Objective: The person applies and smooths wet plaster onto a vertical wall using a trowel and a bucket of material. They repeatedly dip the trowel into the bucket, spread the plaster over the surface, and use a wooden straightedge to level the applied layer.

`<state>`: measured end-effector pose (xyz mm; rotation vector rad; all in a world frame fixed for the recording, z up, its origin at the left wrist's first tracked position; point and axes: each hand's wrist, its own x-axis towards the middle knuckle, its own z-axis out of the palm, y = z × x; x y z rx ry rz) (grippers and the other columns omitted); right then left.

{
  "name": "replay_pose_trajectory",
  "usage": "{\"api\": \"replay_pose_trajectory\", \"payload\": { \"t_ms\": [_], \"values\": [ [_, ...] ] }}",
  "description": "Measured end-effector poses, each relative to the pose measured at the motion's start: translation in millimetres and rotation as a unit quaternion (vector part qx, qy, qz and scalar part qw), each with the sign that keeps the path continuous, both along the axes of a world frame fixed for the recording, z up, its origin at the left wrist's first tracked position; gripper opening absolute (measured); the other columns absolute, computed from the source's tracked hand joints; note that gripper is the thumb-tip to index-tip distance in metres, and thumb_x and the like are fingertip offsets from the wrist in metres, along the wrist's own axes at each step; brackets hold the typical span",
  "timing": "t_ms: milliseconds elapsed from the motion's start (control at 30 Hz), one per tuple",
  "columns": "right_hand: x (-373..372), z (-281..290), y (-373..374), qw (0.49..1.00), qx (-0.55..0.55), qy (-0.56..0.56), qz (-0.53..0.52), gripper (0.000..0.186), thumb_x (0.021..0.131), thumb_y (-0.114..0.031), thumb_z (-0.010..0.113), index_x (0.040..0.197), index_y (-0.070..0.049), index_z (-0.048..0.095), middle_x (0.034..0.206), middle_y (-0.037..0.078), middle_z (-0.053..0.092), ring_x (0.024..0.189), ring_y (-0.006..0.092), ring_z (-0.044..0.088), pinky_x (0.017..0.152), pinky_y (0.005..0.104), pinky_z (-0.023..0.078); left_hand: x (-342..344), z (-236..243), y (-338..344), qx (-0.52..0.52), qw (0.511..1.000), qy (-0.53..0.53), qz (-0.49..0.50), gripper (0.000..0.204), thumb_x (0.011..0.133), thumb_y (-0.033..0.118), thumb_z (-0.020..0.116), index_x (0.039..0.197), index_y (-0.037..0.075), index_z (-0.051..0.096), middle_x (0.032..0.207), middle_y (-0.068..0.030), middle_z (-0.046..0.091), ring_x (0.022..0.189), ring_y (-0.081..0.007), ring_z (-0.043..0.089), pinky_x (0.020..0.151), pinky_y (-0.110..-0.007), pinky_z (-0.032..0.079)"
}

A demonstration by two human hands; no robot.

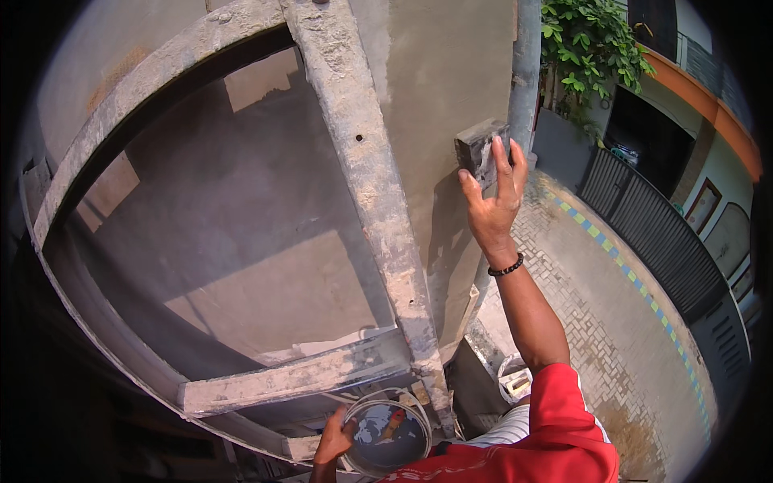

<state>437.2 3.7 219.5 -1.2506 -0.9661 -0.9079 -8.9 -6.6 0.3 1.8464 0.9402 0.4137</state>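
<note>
My right hand (495, 205) is raised at the right, its fingers and thumb spread around a dark rectangular block (483, 153) smeared with grey. The block rests against the grey plastered wall (439, 97) close to its right-hand corner; I cannot tell its exact kind. Low in the view, my left hand (332, 439) is closed on the rim of a bucket (378, 463). Inside the bucket is grey, wet-looking material, and a brush (394, 422) with a red handle lies there.
A plaster-spattered wooden beam (366, 177) slants down in front of the wall. A shorter plank (298, 370) meets it, and a curved frame (121, 101) rings the left. Below right are a white bucket (514, 378), paving (564, 274) and a dark gate (652, 209).
</note>
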Motion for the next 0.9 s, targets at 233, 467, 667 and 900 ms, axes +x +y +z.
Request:
{"api": "replay_pose_trajectory", "payload": {
  "t_ms": [233,467,667,900],
  "values": [
    [-2.4,41.8,36.4,0.996,-0.003,-0.049,-0.072,0.075,0.075,-0.015,0.079,0.143,-0.025,0.050,0.140,0.023,0.038,0.125,0.0422,0.041,0.104,0.0505,0.038,3.1,9.8,2.2,0.025,0.997,0.070,-0.021,0.023,0.090,0.007,0.055,0.111,-0.002,0.055,0.090,-0.0259,0.066,0.085,-0.0374,0.067,0.076,-0.040,0.049],
    [-2.8,5.3,-8.7,0.989,-0.090,-0.117,-0.022,0.070,0.072,-0.013,0.080,0.137,-0.022,0.056,0.139,0.021,0.040,0.125,0.0398,0.042,0.102,0.0498,0.040,1.7,-1.2,6.3,0.042,0.998,0.046,-0.024,0.022,0.090,0.006,0.054,0.110,-0.001,0.055,0.089,-0.0243,0.066,0.085,-0.0373,0.067,0.075,-0.039,0.049],
    [60.0,102.4,-0.6,0.988,0.046,-0.073,-0.125,0.066,0.077,-0.021,0.078,0.138,-0.023,0.054,0.133,0.023,0.044,0.120,0.0401,0.045,0.100,0.0468,0.042,-0.5,-1.6,5.0,0.024,0.997,0.072,-0.035,0.017,0.091,0.006,0.054,0.107,0.000,0.054,0.078,-0.0150,0.060,0.072,-0.0208,0.057,0.069,-0.035,0.046],
    [-31.4,-123.5,18.2,0.966,-0.211,-0.130,0.072,0.083,0.068,-0.011,0.080,0.142,-0.030,0.048,0.140,0.021,0.037,0.126,0.0403,0.040,0.105,0.0505,0.038,7.1,5.2,3.0,0.012,0.997,0.069,-0.031,0.015,0.092,0.009,0.054,0.106,0.001,0.056,0.079,-0.0128,0.060,0.074,-0.0164,0.054,0.070,-0.032,0.045]
  ]
}}
